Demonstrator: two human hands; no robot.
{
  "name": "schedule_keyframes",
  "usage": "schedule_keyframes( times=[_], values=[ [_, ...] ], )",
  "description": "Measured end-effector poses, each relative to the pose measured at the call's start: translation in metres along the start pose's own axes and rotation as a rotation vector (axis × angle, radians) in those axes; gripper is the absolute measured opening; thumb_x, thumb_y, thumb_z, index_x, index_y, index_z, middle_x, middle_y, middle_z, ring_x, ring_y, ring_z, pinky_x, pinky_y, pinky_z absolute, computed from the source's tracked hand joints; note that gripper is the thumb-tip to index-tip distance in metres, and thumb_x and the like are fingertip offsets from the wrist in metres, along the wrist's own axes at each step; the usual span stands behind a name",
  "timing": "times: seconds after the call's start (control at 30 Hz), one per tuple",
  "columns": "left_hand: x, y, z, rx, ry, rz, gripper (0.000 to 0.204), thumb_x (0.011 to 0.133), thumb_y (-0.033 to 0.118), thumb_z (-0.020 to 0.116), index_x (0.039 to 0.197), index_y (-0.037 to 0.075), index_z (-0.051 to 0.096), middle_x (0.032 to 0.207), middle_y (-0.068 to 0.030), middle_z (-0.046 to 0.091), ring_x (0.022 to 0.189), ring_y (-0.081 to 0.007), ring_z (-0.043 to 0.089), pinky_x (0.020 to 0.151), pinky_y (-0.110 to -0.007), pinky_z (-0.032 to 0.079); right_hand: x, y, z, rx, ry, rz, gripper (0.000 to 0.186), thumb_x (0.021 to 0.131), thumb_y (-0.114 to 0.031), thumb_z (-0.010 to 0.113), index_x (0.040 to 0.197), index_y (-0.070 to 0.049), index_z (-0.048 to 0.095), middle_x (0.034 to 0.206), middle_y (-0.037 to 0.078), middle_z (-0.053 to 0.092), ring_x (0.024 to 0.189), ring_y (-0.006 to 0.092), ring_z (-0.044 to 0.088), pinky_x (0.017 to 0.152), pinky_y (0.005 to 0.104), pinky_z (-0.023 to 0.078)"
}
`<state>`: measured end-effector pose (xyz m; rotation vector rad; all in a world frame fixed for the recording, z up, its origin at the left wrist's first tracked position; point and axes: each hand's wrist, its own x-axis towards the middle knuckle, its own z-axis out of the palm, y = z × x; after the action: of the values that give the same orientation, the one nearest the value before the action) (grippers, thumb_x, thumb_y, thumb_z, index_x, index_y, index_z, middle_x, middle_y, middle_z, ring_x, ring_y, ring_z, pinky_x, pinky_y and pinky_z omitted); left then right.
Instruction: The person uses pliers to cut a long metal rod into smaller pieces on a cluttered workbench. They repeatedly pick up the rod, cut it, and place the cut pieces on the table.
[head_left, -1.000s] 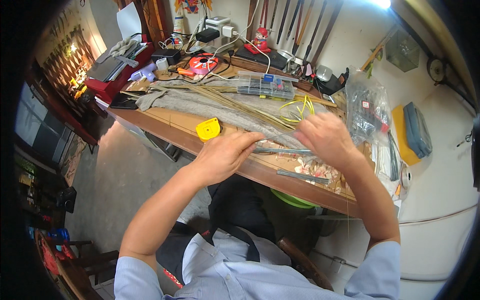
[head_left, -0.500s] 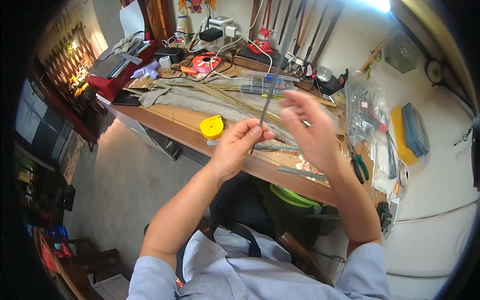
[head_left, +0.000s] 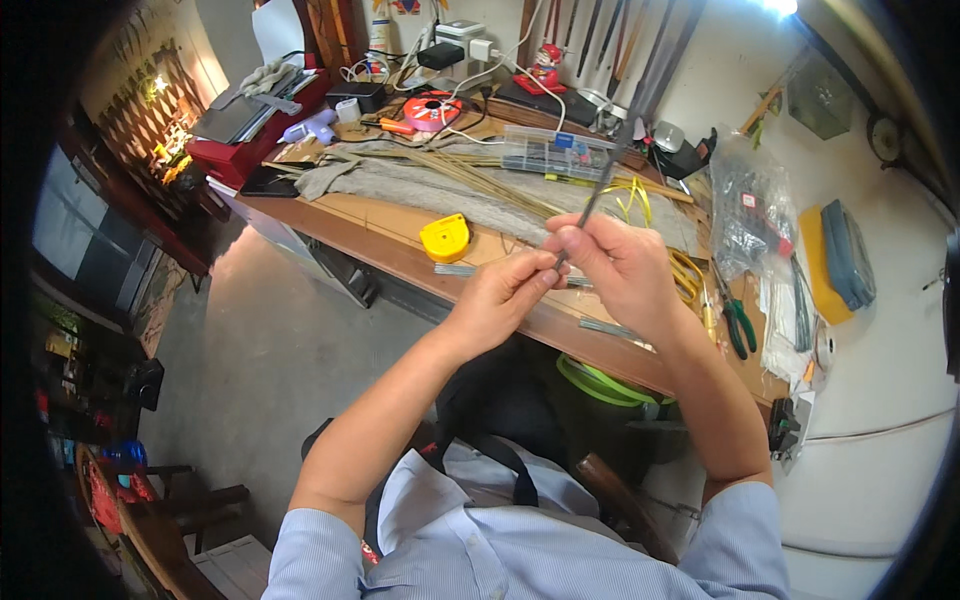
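While the left hand [head_left: 503, 300] and right hand [head_left: 632, 272] pinched the dark rod [head_left: 603, 178] right of the tape measure [head_left: 446, 239], it seemed light, springy, best held low.

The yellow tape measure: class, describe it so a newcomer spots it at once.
Start at the brown-edged workbench in mid-view. Near its front edge, just beyond and left of the left hand, sits the tape measure. It is a chunky, solid yellow case, unlike the thin yellow loops farther right.
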<state>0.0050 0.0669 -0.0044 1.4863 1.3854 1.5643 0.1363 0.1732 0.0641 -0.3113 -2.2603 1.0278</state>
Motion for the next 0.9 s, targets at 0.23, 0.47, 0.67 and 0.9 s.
schedule_keyframes(
  times=[0.23,0.47,0.67,0.9],
  values=[
    [0.003,-0.002,0.004,0.194,-0.045,0.004,0.016,0.092,0.014,0.058,0.098,0.001,0.060,0.087,-0.0140,0.065,0.082,-0.0298,0.064,0.072,-0.035,0.049,-0.008,0.014,-0.002,-0.033,-0.027,-0.038,0.024,0.092,-0.025,0.058,0.084,-0.003,0.064,0.071,0.018,0.061,0.064,0.0352,0.061,0.056,0.0383,0.047],
    [-0.001,-0.008,0.009,0.302,-0.043,0.002,0.013,0.091,0.012,0.057,0.098,0.001,0.059,0.088,-0.0164,0.064,0.081,-0.0353,0.061,0.070,-0.037,0.048,-0.012,0.015,-0.019,-0.003,-0.164,0.094,0.025,0.092,-0.018,0.060,0.109,0.000,0.064,0.093,0.011,0.069,0.080,0.0129,0.065,0.071,0.0272,0.052],
    [-0.023,-0.007,0.015,-0.221,0.046,-0.363,0.016,0.094,0.012,0.055,0.103,-0.001,0.059,0.087,-0.0070,0.065,0.079,-0.0146,0.065,0.069,-0.028,0.051,-0.064,0.036,-0.066,-0.660,-0.429,0.136,0.021,0.080,-0.020,0.067,0.093,-0.004,0.065,0.082,0.011,0.064,0.076,0.0288,0.063,0.070,0.0378,0.050],
    [-0.049,-0.002,0.022,-0.534,0.036,-0.511,0.018,0.096,0.014,0.054,0.108,0.001,0.057,0.090,-0.0057,0.065,0.083,-0.0144,0.066,0.069,-0.025,0.054,-0.081,0.048,-0.072,-0.732,-0.500,0.172,0.013,0.077,-0.017,0.064,0.078,-0.005,0.062,0.079,0.013,0.064,0.076,0.0328,0.062,0.068,0.0412,0.049]
  ],
)
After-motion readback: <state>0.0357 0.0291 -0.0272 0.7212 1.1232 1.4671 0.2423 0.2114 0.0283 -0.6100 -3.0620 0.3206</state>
